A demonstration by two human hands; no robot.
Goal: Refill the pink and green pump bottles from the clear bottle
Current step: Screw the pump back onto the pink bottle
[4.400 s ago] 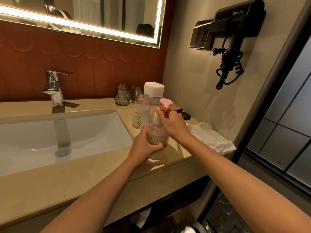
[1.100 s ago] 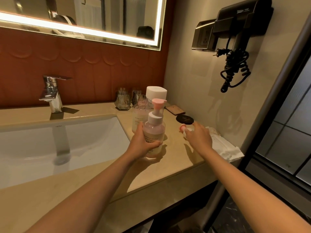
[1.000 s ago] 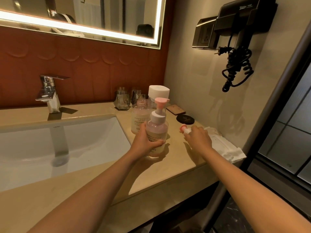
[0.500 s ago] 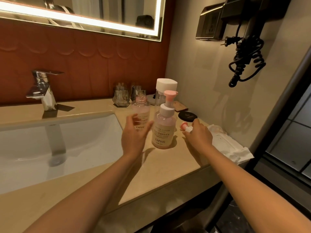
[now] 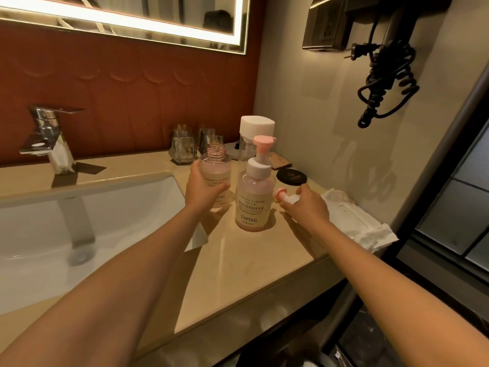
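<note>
A pink pump bottle (image 5: pixel 254 201) with its pump head screwed on stands upright on the beige counter (image 5: pixel 238 263). Just behind and left of it stands a second pinkish bottle (image 5: pixel 214 172) with a bare threaded neck; my left hand (image 5: pixel 200 188) wraps around its left side. My right hand (image 5: pixel 307 206) grips a loose pump head (image 5: pixel 282 196) with a pink nozzle, low over the counter to the right of the capped bottle. A clear bottle with a large white cap (image 5: pixel 254 136) stands at the back.
A white sink basin (image 5: pixel 79 221) with a chrome tap (image 5: pixel 50 139) fills the left. Glass tumblers (image 5: pixel 184 147), a round black lid (image 5: pixel 291 176) and a white folded cloth (image 5: pixel 354 221) sit on the counter. A wall hair dryer with a coiled cord (image 5: pixel 386 83) hangs at right.
My left hand let go of the capped pink bottle and moved back to grasp the open-necked bottle. My right hand picked up the loose pump head from near the cloth.
</note>
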